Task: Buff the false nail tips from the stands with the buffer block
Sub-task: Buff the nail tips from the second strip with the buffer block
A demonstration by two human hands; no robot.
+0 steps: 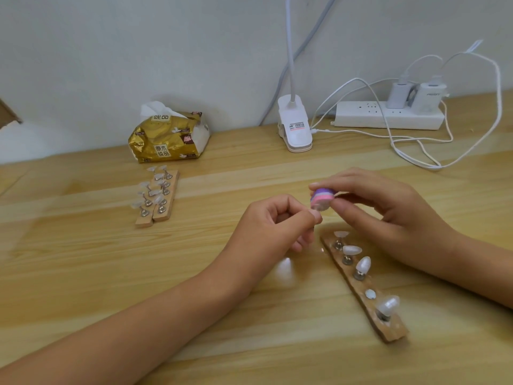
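Observation:
My right hand (pixel 385 209) grips a small buffer block (pixel 322 198) with purple and pink layers, held above the table. My left hand (pixel 277 226) pinches a false nail tip (pixel 316 209) right under the block, touching it. Below the hands lies a wooden stand (pixel 363 290) with several pearly nail tips on metal pegs and one bare magnet spot (pixel 370 294). Two more wooden stands (pixel 158 198) carry several clear tips at the left.
A gold tissue pack (pixel 169 137) sits at the back left. A white clip lamp (pixel 294 126) is clamped at the table's back edge. A power strip (pixel 388 115) with two chargers and loose white cables (pixel 416 151) occupies the back right.

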